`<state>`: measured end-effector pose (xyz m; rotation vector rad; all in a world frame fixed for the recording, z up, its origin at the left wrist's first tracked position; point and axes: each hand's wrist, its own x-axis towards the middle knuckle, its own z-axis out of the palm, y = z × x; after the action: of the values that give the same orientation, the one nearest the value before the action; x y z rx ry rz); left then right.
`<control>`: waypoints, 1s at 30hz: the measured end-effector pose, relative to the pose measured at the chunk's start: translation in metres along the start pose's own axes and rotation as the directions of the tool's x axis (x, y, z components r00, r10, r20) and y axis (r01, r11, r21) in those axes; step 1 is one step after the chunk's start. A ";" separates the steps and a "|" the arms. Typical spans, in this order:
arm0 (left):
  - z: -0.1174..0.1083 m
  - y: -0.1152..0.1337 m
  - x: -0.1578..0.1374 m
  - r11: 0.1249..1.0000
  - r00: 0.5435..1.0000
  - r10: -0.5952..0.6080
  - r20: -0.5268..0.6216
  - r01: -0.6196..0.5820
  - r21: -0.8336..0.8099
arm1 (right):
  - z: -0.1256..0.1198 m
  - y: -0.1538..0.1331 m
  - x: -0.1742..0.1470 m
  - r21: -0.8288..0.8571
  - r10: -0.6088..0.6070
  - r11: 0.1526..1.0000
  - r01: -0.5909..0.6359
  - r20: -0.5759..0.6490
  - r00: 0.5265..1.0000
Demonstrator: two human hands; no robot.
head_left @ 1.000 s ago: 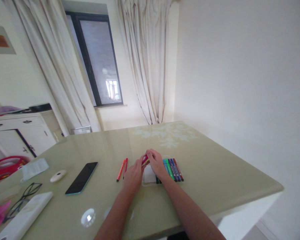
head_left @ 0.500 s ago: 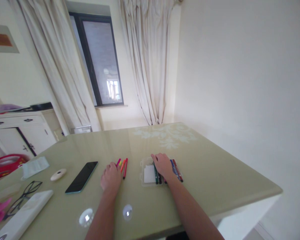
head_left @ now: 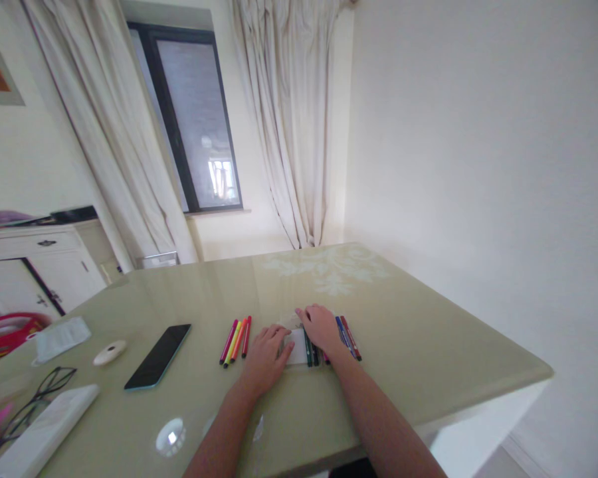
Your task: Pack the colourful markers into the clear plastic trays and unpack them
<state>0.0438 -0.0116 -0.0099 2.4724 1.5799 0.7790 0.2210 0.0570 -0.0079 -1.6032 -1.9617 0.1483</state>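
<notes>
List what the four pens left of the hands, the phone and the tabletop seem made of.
Four pens: probably smooth plastic, going by their even, bright colours. Phone: likely a glass front, flat and black; its bluish edge could be metal or plastic. Tabletop: glossy, perhaps glass or a clear coating, since a bright spot reflects in it; what lies beneath is unclear.

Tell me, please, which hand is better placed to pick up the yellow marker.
Probably the left hand: it is closer, lying between the yellow marker and the right hand.
</notes>
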 end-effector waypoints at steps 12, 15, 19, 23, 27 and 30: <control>0.000 -0.004 -0.001 0.997 1.000 -0.029 0.009 0.029 -0.073 | 0.005 0.011 0.010 0.353 0.089 0.934 -0.052 -0.089 0.992; 0.001 -0.006 -0.001 0.995 0.999 -0.038 -0.001 0.038 -0.092 | 0.004 0.011 0.011 0.432 0.102 0.901 -0.038 -0.126 0.987; 0.003 -0.009 -0.001 0.991 0.998 -0.062 -0.022 0.059 -0.124 | -0.003 0.013 0.012 0.500 0.214 0.862 -0.081 -0.214 0.953; 0.007 -0.012 -0.001 0.983 0.996 -0.082 -0.046 0.074 -0.166 | -0.011 0.015 0.012 0.630 0.368 0.769 -0.107 -0.300 0.880; 0.007 -0.011 0.000 0.973 0.992 -0.087 -0.093 0.064 -0.224 | -0.015 0.012 0.011 0.740 0.450 0.669 -0.074 -0.324 0.832; 0.003 -0.007 0.002 0.960 0.984 -0.098 -0.147 0.055 -0.273 | -0.013 0.006 0.010 0.763 0.419 0.645 -0.046 -0.302 0.856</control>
<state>0.0401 -0.0060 -0.0143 2.1923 1.4927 1.1215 0.2318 0.0641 0.0036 -1.1752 -1.0724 0.5485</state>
